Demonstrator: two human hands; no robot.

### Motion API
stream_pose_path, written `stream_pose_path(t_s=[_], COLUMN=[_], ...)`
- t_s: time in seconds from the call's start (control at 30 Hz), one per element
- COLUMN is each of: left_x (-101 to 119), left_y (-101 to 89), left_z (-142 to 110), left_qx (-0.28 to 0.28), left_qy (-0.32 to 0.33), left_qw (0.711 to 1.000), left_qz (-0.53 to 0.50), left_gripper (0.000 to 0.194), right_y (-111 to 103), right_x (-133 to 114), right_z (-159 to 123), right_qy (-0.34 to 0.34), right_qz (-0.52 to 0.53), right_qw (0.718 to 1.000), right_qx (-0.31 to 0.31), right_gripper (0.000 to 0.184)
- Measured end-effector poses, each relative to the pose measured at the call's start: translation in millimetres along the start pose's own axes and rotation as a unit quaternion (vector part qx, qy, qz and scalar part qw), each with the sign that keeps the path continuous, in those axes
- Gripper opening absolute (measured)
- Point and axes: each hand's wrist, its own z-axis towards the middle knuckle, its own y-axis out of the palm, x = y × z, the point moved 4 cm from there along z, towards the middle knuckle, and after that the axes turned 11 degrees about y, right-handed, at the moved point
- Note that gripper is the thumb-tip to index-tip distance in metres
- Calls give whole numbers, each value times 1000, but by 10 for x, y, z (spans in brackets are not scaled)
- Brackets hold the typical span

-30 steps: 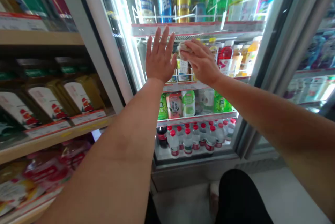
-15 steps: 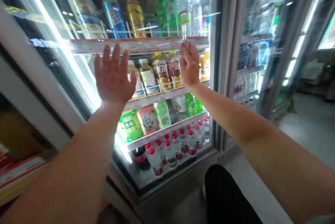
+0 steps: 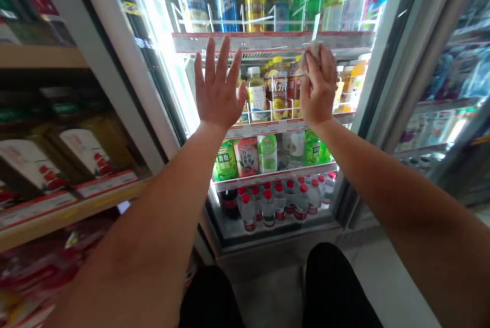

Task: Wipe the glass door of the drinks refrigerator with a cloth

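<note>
Your left arm [image 3: 149, 210] and right arm [image 3: 386, 180] stretch forward to the glass door [image 3: 316, 25]. Your left hand [image 3: 219, 95] stands upright, fingers fanned and gripping nothing. Your right hand [image 3: 320, 88] bends its fingers over a pale cloth [image 3: 311, 56] at the pane, before the yellow-capped bottles [image 3: 277, 85].
</note>
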Motion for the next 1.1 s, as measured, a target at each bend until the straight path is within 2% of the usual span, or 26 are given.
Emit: stream_pose_path(t_s=[0.1,0.17,0.2,0.33,0.4,0.47,0.53,0.6,0.63,0.67,0.73,0.8,0.87,0.9,0.97,1.03,1.07,1.1], left_x=[10,0,-5,-22,-32,-39,-41,-37,-30,-22,-1,20,38,43,43,39,41,50], left_y=[-26,-21,-16,9,19,26,33,36,34,28,5,-24,-47,-56,-65,-70,-74,-82], left_z=[-9,-11,-13,-19,-17,-12,-6,-3,-4,-6,-14,-24,-31,-32,-27,-19,-16,-14], left_qx=[7,26,37,51,47,50,53,53,53,54,58,58,50,47,38,31,26,20], left_qy=[-11,-7,0,13,10,10,11,8,7,7,8,16,27,30,25,7,-1,-4], left_qw=[997,994,993,992,993,992,992,993,994,994,996,997,997,998,998,997,996,996], left_qz=[-77,-103,-108,-111,-108,-111,-111,-105,-99,-91,-73,-53,-42,-42,-52,-75,-84,-84], left_gripper=[69,69,69,69,69,69,69,68,68,67,67,68,69,69,68,71,73,74], right_y=[33,56,67,121,140,151,162,167,167,167,168,174,179,177,174,183,193,201], right_x=[-321,-437,-436,-291,-348,-522,-698,-774,-769,-739,-627,-513,-470,-492,-599,-702,-724,-718], right_z=[-113,-17,102,609,639,501,282,138,130,160,258,310,301,280,200,93,58,55], right_qy=[-84,-115,-101,37,16,-95,-219,-263,-247,-209,-99,-4,30,10,-94,-206,-235,-229], right_qz=[1,6,6,-8,-18,-23,-25,-31,-35,-39,-36,-20,-15,-20,-38,-51,-51,-46], right_qw=[992,987,991,998,996,995,972,950,954,968,994,994,990,993,994,975,966,968], right_qx=[-91,-111,-90,59,82,28,-86,-167,-163,-131,-10,103,137,119,33,-63,-92,-92], right_gripper=[52,51,53,57,56,54,50,46,46,47,53,60,63,62,56,53,52,51])
